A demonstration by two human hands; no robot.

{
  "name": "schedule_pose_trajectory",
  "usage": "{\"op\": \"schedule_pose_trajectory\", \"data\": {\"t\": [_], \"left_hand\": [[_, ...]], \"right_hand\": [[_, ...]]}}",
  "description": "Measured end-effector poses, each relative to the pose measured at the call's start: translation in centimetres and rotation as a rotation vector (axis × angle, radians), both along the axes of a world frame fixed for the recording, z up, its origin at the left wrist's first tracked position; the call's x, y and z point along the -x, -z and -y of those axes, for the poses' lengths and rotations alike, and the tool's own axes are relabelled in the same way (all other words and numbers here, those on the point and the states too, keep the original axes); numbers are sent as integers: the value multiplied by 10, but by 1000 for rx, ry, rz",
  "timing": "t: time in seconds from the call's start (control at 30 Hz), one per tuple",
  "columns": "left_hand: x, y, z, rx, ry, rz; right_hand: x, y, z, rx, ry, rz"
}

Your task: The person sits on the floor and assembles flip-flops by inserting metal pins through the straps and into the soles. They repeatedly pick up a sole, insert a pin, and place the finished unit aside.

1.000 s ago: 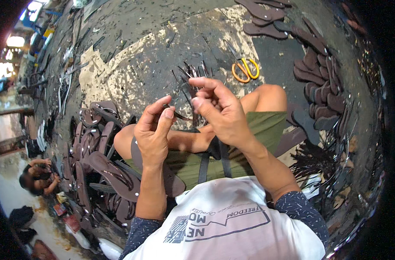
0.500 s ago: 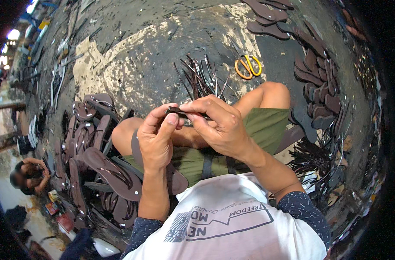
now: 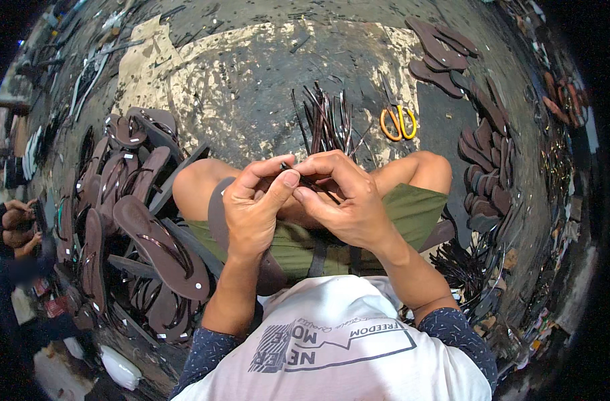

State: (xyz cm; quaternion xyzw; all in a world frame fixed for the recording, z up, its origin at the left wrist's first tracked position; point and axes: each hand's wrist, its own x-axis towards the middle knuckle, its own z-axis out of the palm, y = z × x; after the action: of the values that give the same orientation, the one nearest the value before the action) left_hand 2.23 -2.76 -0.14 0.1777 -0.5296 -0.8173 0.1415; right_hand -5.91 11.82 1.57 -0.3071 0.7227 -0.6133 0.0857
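Note:
Both hands meet over my lap and pinch a thin dark strap (image 3: 330, 194) between thumbs and fingertips. My left hand (image 3: 255, 214) grips it near one end. My right hand (image 3: 352, 204) has curled fingers around the other part, which pokes out below its thumb. The fingers cover much of the strap. Behind my left wrist, a brown sandal sole (image 3: 271, 273) rests on my lap. Just beyond the hands, a bundle of shiny dark straps (image 3: 326, 117) lies on the floor.
Scissors (image 3: 398, 123) with orange and yellow handles lie beyond my right knee. Strapped brown sandals (image 3: 161, 250) are heaped at my left. Loose soles (image 3: 482, 147) line the right side, near another strap bundle (image 3: 459, 271). Another person (image 3: 17, 227) sits at far left.
My hands have drawn closer together, and the strap has turned to a steeper slant, with less of it showing. The whole view has shifted slightly.

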Motion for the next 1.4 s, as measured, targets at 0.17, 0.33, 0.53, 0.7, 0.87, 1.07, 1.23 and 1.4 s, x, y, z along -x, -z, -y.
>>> {"op": "schedule_pose_trajectory", "data": {"t": [0.17, 0.33, 0.53, 0.7, 0.87, 1.07, 1.23, 1.4], "left_hand": [[-6, -5, 11, 440, 14, -28], [-41, -5, 71, 1587, 70, 391], [-62, -23, 30, 1448, 240, 474], [-67, -47, 14, 453, 137, 597], [-37, -50, 12, 328, -18, 494], [-2, -51, -13, 353, 88, 275], [4, -56, -13, 696, 112, 185], [1, -30, -10, 731, -28, 70]], "right_hand": [[1, 5, -10, 164, -56, 306], [15, -62, -54, 603, -744, 400], [55, -113, -83, 628, -1281, 493], [21, -70, -101, 952, -962, 249], [18, -57, -99, 626, -770, 242], [20, -30, -45, -24, -112, 88], [14, -21, -28, -136, -17, -216], [9, -34, -17, -246, -53, -320]]}}
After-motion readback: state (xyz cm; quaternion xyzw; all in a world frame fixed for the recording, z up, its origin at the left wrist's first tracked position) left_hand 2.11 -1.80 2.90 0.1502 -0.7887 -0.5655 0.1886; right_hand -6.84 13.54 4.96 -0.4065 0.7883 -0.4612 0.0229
